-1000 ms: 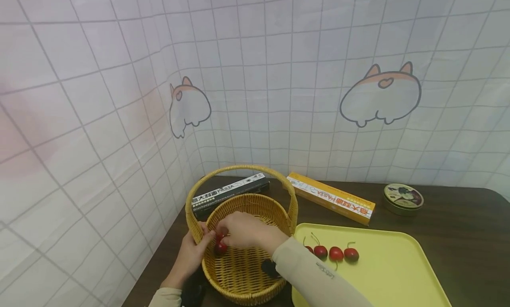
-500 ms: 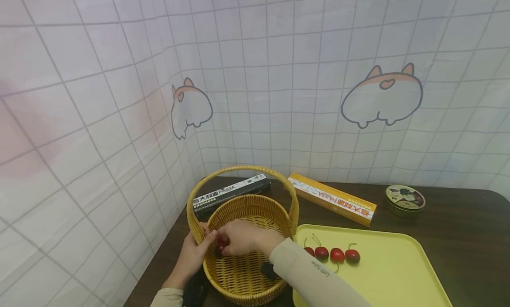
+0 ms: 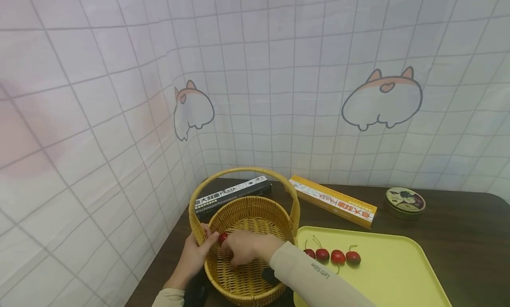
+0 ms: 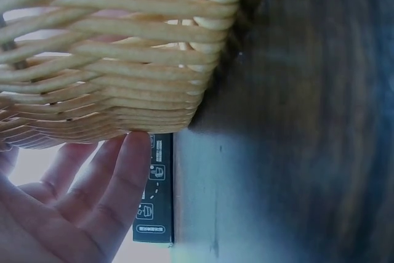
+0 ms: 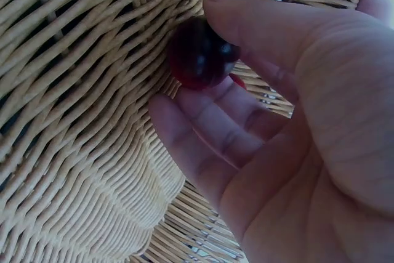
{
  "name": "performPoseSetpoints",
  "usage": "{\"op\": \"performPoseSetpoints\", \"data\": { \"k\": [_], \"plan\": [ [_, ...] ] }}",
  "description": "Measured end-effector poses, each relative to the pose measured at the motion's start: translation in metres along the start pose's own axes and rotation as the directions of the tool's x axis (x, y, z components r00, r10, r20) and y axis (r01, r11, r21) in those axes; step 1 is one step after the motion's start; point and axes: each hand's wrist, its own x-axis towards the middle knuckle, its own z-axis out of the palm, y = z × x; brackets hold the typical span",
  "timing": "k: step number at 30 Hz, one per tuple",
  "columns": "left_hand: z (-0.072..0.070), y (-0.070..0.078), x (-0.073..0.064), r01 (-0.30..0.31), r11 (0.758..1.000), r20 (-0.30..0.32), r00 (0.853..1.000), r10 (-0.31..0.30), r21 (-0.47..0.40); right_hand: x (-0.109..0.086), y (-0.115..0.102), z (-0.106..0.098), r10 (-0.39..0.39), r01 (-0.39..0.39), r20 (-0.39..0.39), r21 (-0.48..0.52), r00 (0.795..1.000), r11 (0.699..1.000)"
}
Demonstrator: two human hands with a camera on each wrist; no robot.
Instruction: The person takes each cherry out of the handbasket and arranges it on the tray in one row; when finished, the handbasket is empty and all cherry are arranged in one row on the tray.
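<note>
A yellow woven basket (image 3: 255, 206) with a tall arched handle stands on the table. My left hand (image 3: 194, 252) holds its left side, thumb over the rim by the handle's foot. In the left wrist view the fingers (image 4: 101, 189) lie against the outer weave. My right hand (image 3: 246, 248) reaches down inside the basket. The right wrist view shows it pinching a dark red cherry (image 5: 200, 53) between thumb and fingers, close to the woven wall. A bit of red shows behind those fingers. From the head view, a red cherry (image 3: 222, 238) shows between my two hands.
Several cherries (image 3: 338, 257) with stems lie in a row on a yellow tray (image 3: 398, 271) to the right. Behind stand a black pasta box (image 3: 235, 194), an orange pasta box (image 3: 332, 201) and a round tin (image 3: 405, 201). A gridded cloth (image 3: 279, 99) hangs behind the table.
My right hand has shifted down and slightly right inside the basket, uncovering more of the red cherry by the left thumb. The left hand keeps its hold on the basket.
</note>
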Motion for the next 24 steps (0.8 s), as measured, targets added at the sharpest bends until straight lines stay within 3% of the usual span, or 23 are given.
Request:
{"op": "performPoseSetpoints", "data": {
  "k": [13,19,24],
  "plan": [
    [0.006,0.003,0.0,0.023,1.0,0.013,1.0,-0.022,-0.009,-0.021,-0.004,-0.021,-0.018,0.017,-0.029,-0.015,0.999,1.0],
    [0.002,0.003,-0.001,0.019,1.0,-0.003,1.0,-0.019,0.001,-0.04,-0.005,-0.038,-0.015,0.012,-0.111,-0.03,0.994,0.999],
    [0.0,0.0,-0.001,0.017,1.0,-0.012,1.0,-0.017,-0.005,-0.064,-0.006,-0.048,-0.048,0.056,-0.182,0.042,0.982,0.998]
  ]
}}
